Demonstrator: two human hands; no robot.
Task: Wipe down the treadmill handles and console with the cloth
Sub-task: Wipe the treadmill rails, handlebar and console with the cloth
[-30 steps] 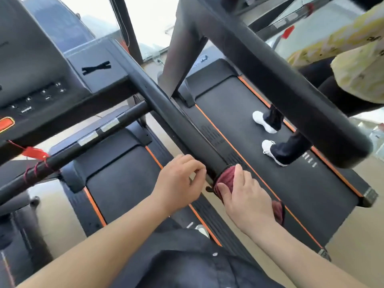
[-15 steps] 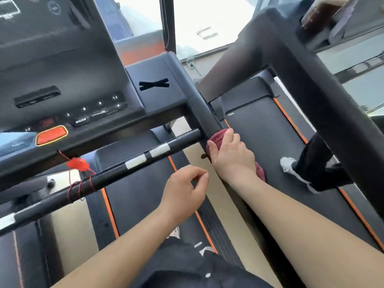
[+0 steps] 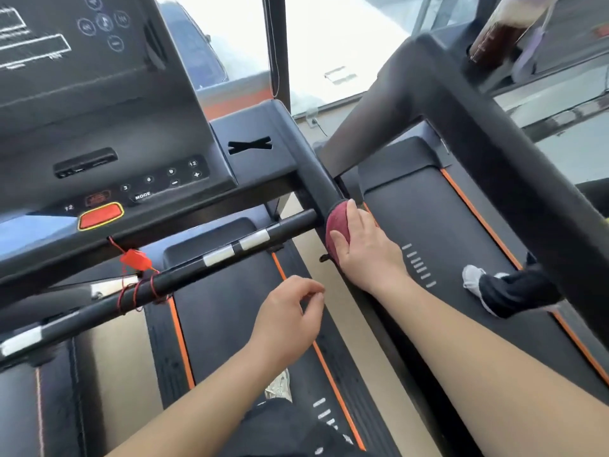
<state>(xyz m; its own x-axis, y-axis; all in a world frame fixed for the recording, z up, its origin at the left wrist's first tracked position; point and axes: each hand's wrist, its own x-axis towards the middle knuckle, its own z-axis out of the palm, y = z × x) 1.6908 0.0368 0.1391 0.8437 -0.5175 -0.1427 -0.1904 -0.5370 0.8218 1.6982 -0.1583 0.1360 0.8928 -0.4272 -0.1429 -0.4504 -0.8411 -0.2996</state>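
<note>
My right hand [image 3: 365, 249] grips a dark red cloth [image 3: 337, 224] wrapped round the black right side handle [image 3: 313, 173] of the treadmill, just below where the crossbar [image 3: 197, 268] meets it. My left hand [image 3: 290, 321] hovers lower, over the belt, fingers loosely curled and holding nothing. The console [image 3: 108, 133] with its buttons and red stop button [image 3: 100, 216] fills the upper left.
A red safety clip with cord [image 3: 135, 260] hangs on the crossbar. The neighbouring treadmill's thick handle [image 3: 514, 166] crosses the right side, and a person's foot in a white shoe [image 3: 474, 280] stands on its belt. A dark bottle [image 3: 494, 37] sits at top right.
My right hand has slid the cloth up the side handle from its lower end toward the console. My left hand has let go of the handle and dropped back.
</note>
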